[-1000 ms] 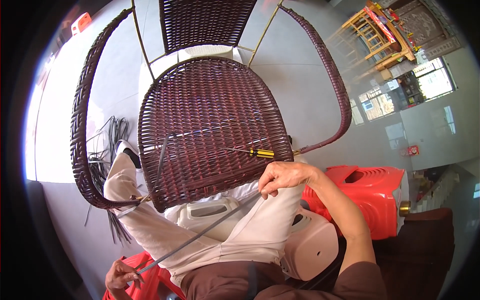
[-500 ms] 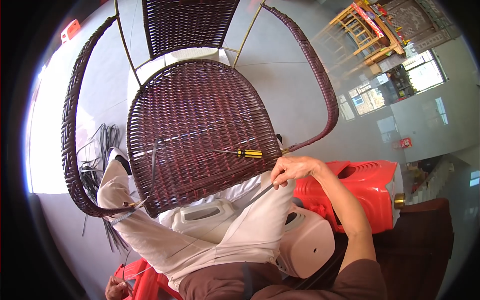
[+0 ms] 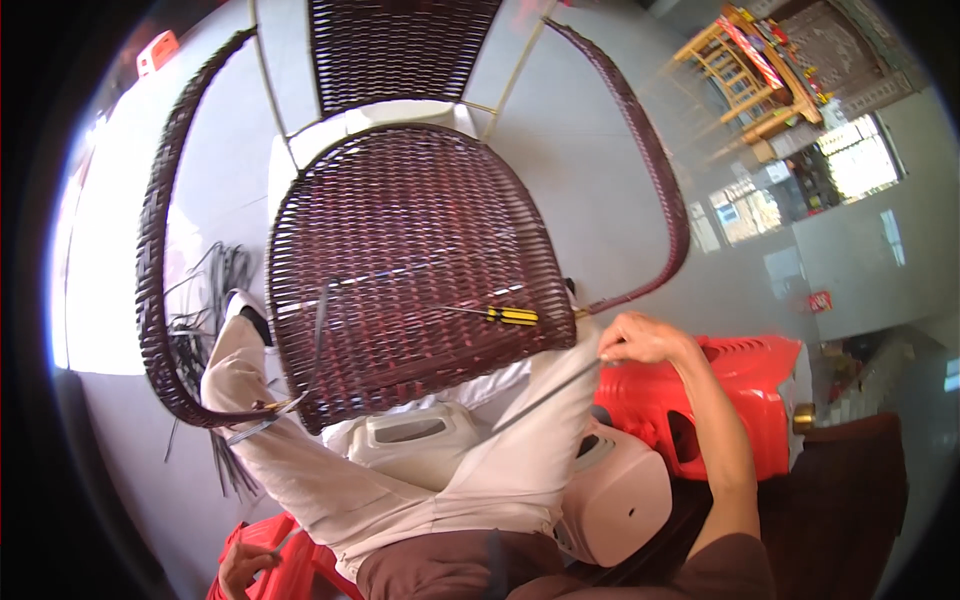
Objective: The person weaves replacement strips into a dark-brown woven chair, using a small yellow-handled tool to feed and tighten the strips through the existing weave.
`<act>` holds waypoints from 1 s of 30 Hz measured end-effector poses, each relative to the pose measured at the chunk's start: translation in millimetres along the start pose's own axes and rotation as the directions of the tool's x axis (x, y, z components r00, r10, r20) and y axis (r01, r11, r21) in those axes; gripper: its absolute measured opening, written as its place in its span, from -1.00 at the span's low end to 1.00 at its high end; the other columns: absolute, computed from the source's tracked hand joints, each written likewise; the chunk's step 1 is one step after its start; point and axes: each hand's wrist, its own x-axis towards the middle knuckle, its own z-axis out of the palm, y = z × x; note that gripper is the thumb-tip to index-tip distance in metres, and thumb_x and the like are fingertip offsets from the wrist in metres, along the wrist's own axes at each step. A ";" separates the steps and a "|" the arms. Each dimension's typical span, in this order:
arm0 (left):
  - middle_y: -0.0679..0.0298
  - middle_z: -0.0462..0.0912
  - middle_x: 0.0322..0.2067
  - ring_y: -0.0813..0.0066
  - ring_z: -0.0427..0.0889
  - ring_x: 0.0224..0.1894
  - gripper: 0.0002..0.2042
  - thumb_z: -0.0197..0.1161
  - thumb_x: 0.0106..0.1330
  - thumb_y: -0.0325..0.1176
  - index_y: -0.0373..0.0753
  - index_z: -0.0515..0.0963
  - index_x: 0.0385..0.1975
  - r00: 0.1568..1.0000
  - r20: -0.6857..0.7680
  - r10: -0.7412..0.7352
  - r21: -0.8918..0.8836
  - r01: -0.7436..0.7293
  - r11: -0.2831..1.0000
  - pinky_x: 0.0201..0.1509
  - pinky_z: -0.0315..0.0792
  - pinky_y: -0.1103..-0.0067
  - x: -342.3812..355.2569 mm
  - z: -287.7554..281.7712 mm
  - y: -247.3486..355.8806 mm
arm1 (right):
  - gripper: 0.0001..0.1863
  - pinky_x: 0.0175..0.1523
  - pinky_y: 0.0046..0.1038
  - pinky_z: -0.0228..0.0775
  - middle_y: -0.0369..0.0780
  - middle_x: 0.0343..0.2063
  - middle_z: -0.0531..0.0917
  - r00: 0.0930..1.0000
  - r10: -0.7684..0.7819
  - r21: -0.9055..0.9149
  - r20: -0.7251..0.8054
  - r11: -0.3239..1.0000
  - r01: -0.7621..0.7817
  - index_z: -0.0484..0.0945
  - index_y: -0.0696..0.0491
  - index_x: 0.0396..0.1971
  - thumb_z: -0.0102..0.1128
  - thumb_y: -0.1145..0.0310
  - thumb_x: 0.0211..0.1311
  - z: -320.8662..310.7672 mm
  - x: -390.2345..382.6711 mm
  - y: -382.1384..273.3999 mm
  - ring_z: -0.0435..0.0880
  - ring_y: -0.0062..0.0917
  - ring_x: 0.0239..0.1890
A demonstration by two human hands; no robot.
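A dark brown woven wicker chair (image 3: 420, 230) stands before me, and a screwdriver (image 3: 510, 315) with a yellow and black handle lies on its seat. My right hand (image 3: 645, 338), beside the seat's near right corner, pinches a flat grey strip (image 3: 545, 403) that runs down across my lap. Low at the left, my left hand (image 3: 240, 568) is closed on a strip next to a red plastic stool (image 3: 268, 530). Another grey strip (image 3: 320, 335) lies over the left of the seat, and strip is wound at the left armrest's near end.
Loose grey strips (image 3: 222, 270) lie heaped on the floor at the left. White (image 3: 415, 450), pale pink (image 3: 625, 495) and red (image 3: 755, 400) plastic stools surround my legs. A dark brown piece of furniture (image 3: 840, 490) stands at the lower right. Wooden furniture (image 3: 740, 75) stands far right.
My right hand has moved outward to the right, drawing the strip with it. My left hand has risen slightly. The whole view has shifted a little, so the chair appears further right.
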 end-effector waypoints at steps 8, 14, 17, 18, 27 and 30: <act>0.05 0.57 -0.15 0.08 0.55 -0.14 -0.54 0.36 -0.10 -0.43 -0.26 0.52 -0.10 0.917 -0.143 0.374 0.070 -0.367 0.928 -0.05 0.41 0.42 34.5 -7.5 185.2 | -0.86 -0.17 -0.36 0.28 -0.27 -0.48 0.48 0.628 -0.766 -0.567 -0.141 0.582 0.583 0.49 0.03 -0.45 0.10 0.51 -0.10 41.0 8.9 -111.4 0.49 -0.40 -0.36; 0.04 0.61 -0.21 0.30 0.63 -0.17 -0.65 0.22 0.17 -0.41 -0.36 0.43 -0.04 0.755 -0.174 0.632 -0.222 -0.656 0.722 -0.14 0.47 0.50 88.8 40.1 300.7 | -0.95 -0.28 -0.45 0.26 -0.24 -0.51 0.47 0.558 -0.826 -0.645 -0.075 0.467 0.605 0.43 0.08 -0.58 0.08 0.47 -0.13 55.9 26.6 -228.5 0.49 -0.48 -0.44; 0.11 0.65 -0.43 0.54 0.66 -0.42 -0.81 0.09 0.27 -0.46 -0.40 0.48 -0.19 0.814 -0.290 0.503 -0.448 -0.580 0.680 -0.36 0.49 0.62 97.5 53.3 300.4 | -0.89 -0.26 -0.43 0.30 -0.24 -0.48 0.47 0.585 -0.804 -0.637 -0.107 0.507 0.581 0.47 0.10 -0.53 0.15 0.42 -0.09 52.2 30.8 -239.8 0.51 -0.44 -0.44; 0.11 0.65 -0.43 0.54 0.66 -0.42 -0.81 0.09 0.27 -0.46 -0.40 0.48 -0.19 0.810 -0.289 0.509 -0.442 -0.585 0.680 -0.36 0.49 0.62 98.7 49.2 301.2 | -0.89 -0.26 -0.43 0.30 -0.24 -0.48 0.47 0.583 -0.804 -0.640 -0.114 0.508 0.576 0.47 0.10 -0.53 0.15 0.42 -0.09 50.9 35.5 -240.8 0.51 -0.44 -0.44; 0.29 0.57 -0.63 0.79 0.26 -0.74 -0.70 -0.09 0.38 -0.27 -0.36 0.53 -0.32 0.788 -0.547 0.283 -0.666 -0.614 0.424 -0.69 0.09 0.81 119.6 -14.5 311.4 | -0.58 -0.08 -0.35 0.33 -0.21 -0.28 0.42 0.561 -0.248 -0.262 -0.790 0.963 0.057 0.46 0.11 -0.18 0.34 0.36 -0.10 65.6 96.2 -119.2 0.47 -0.28 -0.22; 0.43 0.43 -0.63 0.79 0.28 -0.63 -0.71 -0.02 0.35 -0.25 -0.36 0.54 -0.28 0.719 -0.667 0.196 -0.656 -0.692 0.302 -0.58 0.16 0.81 151.0 -29.7 328.7 | -0.60 -0.09 -0.34 0.33 -0.20 -0.30 0.43 0.494 -0.305 -0.312 -0.814 0.947 0.070 0.48 0.11 -0.21 0.35 0.39 -0.13 82.9 102.7 -98.9 0.45 -0.29 -0.24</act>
